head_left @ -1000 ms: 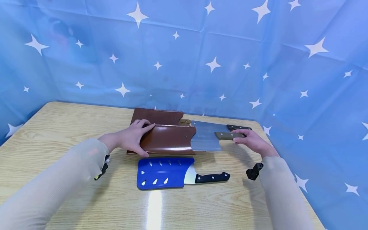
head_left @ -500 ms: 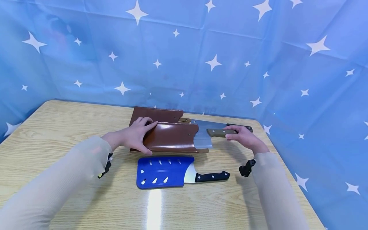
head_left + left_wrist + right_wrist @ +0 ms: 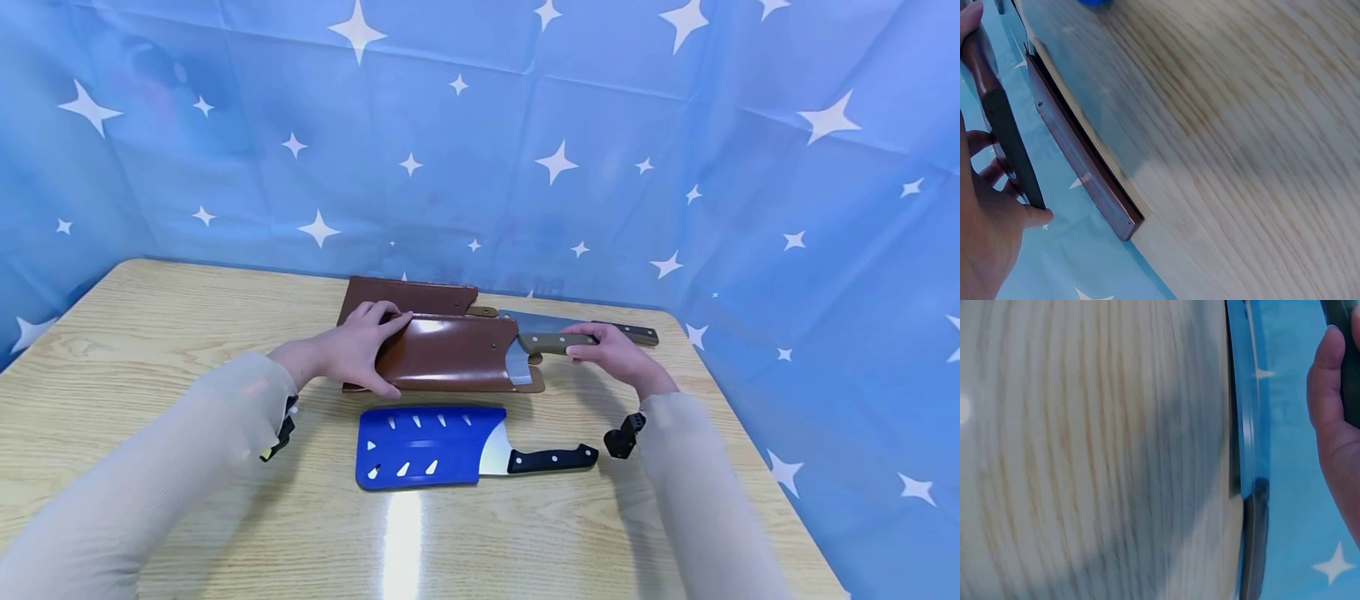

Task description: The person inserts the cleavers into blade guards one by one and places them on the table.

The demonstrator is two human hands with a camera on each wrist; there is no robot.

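Note:
My left hand (image 3: 358, 346) grips the left end of a glossy brown knife sheath (image 3: 453, 357), thumb on the near edge and fingers over the far edge. Raised off the table in the left wrist view, this sheath (image 3: 1017, 153) appears between thumb and fingers. My right hand (image 3: 613, 354) holds the olive-brown handle of a cleaver (image 3: 517, 364). Most of the blade is hidden inside the sheath; a short strip shows at the sheath's right mouth. In the right wrist view my right hand (image 3: 1335, 419) is cut off at the edge, thumb along the dark handle.
Behind lies a second brown sheath (image 3: 420, 295), with another cleaver (image 3: 543, 322) to its right, partly covered. Nearer the front, a black-handled cleaver (image 3: 553, 460) sits in a blue slotted blade guard (image 3: 423, 450). A blue starry curtain (image 3: 480, 167) borders the wooden table (image 3: 225, 517).
My right hand has moved left, sliding the cleaver's blade deeper into the brown sheath. My left hand keeps its grip, with the sheath shifted slightly right. The blue-guarded cleaver has not moved.

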